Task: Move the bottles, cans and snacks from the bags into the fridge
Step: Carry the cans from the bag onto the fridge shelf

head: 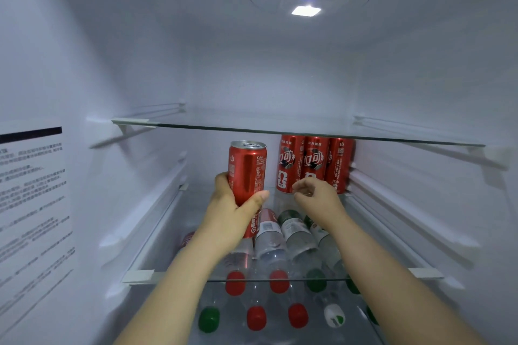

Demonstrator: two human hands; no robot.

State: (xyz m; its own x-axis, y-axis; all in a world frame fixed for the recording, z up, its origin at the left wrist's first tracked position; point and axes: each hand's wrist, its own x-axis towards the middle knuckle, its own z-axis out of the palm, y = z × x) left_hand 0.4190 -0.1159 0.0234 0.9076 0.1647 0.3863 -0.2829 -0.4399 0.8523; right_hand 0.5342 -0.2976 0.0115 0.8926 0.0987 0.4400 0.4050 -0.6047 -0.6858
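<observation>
Inside the fridge now, and the left hand has its fingers and thumb wrapped round a red can. The can is upright and lifted over the middle shelf, not yet set down. At the back right of that shelf, 3 cans stand touching in a row. The right hand hovers just in front of them, fingers loosely curled and holding nothing. Whether a fingertip touches a can, I cannot tell.

Seen through the glass, bottles with red and green caps lie on their sides on the level below. So the bottles look well under way, and this would be can number 4. The gap left of the row looks like its spot. No snacks show anywhere in here. The bags are out of view, so what is left to carry over cannot be judged.
</observation>
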